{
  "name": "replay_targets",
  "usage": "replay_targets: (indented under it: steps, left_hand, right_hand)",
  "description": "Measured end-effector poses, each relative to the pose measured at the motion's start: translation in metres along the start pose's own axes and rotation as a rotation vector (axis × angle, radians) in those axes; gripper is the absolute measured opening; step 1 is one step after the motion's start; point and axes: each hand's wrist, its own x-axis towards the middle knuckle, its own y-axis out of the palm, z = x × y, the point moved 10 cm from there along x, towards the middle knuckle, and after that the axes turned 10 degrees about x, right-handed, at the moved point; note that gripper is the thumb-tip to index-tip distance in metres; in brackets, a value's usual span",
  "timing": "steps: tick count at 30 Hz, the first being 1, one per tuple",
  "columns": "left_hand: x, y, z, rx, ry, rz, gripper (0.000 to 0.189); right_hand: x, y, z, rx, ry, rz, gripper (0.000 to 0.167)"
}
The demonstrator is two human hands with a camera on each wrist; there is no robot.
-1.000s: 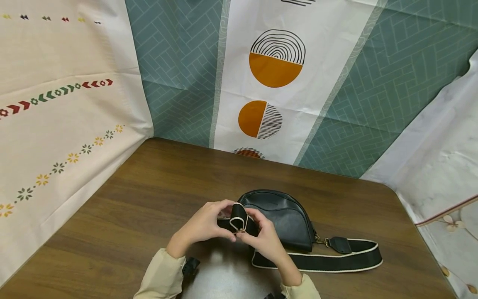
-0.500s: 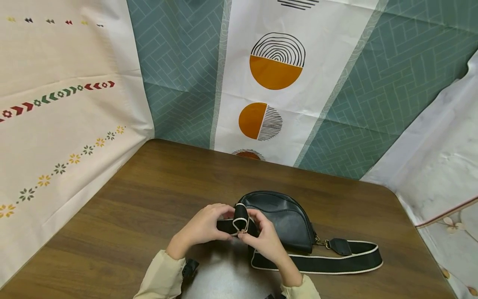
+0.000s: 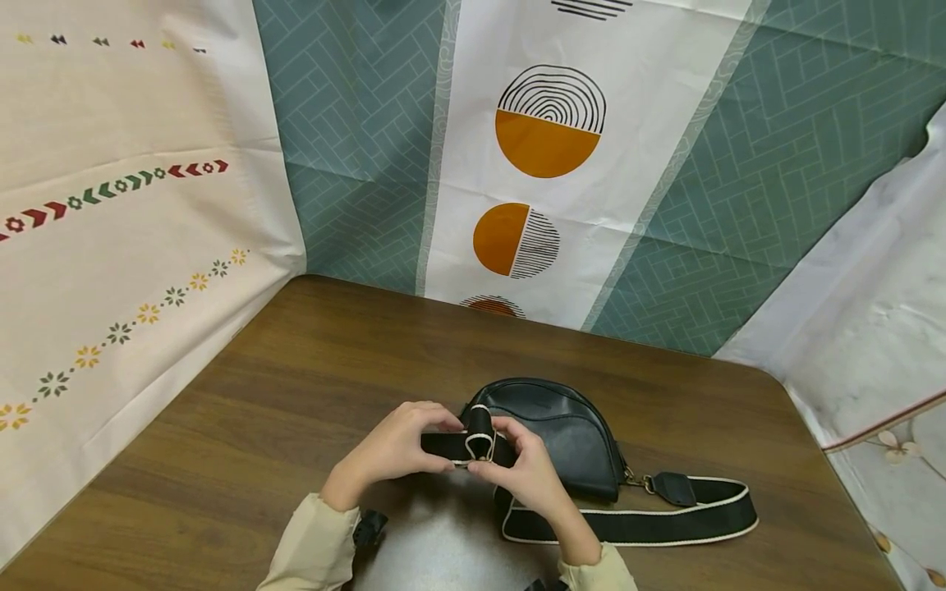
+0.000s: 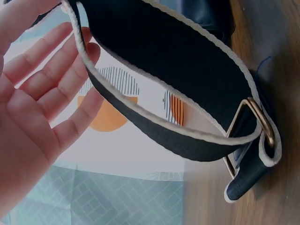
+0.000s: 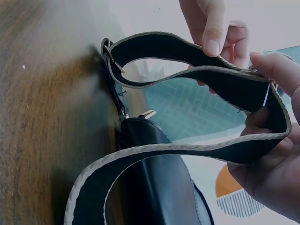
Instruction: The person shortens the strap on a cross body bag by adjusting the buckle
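Observation:
A black webbing bag strap with cream edging stretches between my two hands in the head view. My left hand holds its left part between thumb and fingers. With thumb and fingers, my right hand pinches it where a small upright loop rises, beside a thin metal slider mostly hidden by the strap. In the left wrist view, a gold metal ring joins the strap at its far end. Behind the right hand stands a black half-moon handbag, which the strap's other end clips onto.
The strap's slack curves over the wooden table right of the bag, ending in a leather tab with a brass clip. Patterned cloths hang behind and at both sides. A grey rounded surface lies between the forearms.
My left hand has shifted slightly left, so more strap shows between the hands. The upright loop has become smaller and sits a little further right. The bag has stayed in place.

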Motion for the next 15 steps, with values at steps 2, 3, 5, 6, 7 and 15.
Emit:
replay_targets:
  steps: [2, 3, 5, 6, 7, 15]
  left_hand:
    - [-0.0007, -0.0008, 0.0014, -0.015, -0.007, -0.001, 0.034]
    - [-0.001, -0.0012, 0.0018, -0.02, -0.008, -0.001, 0.033]
    - [-0.0014, -0.0023, 0.0021, -0.023, 0.0, -0.008, 0.031]
    - [-0.0014, -0.0035, 0.0017, -0.022, 0.004, -0.015, 0.029]
    - [-0.0014, -0.0044, 0.0016, -0.023, 0.008, -0.022, 0.027]
    - [0.0029, 0.0019, 0.0034, -0.145, 0.005, 0.023, 0.031]
  right_hand:
    - [0.0001, -0.0005, -0.0009, -0.011, 0.015, -0.004, 0.046]
    - [0.0001, -0.0009, -0.001, -0.02, 0.025, -0.007, 0.046]
    - [0.0001, -0.0019, -0.0013, -0.038, 0.043, -0.013, 0.046]
    - [0.0002, -0.0023, -0.0012, -0.047, 0.049, -0.015, 0.046]
    - [0.0003, -0.0028, -0.0012, -0.055, 0.053, -0.018, 0.045]
    - [0.0021, -0.0022, 0.0021, -0.017, 0.039, -0.01, 0.045]
